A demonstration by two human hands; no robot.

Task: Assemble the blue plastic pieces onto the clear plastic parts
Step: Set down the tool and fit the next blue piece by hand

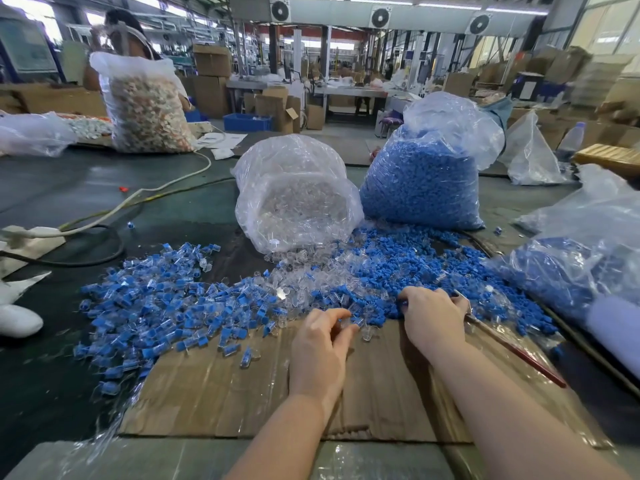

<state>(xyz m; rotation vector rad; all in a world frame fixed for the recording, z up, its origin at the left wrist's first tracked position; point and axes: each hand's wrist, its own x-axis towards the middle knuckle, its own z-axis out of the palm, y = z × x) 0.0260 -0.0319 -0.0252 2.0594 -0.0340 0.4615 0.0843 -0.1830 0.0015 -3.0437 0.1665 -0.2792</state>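
With a heap of assembled pieces [145, 306] left of the cardboard sheet [242, 393] and full bags beyond it, most work remains; the left hand [320, 348] seemingly pinches a clear part [346, 323] while the right hand [431, 315] curls into loose blue pieces [398, 268].

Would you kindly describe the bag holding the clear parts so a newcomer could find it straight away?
Start at the two tall bags standing mid-table beyond the cardboard sheet. The clear-parts bag is the left one, beside the bag of blue pieces. Its contents are colourless and it spills parts from its base.
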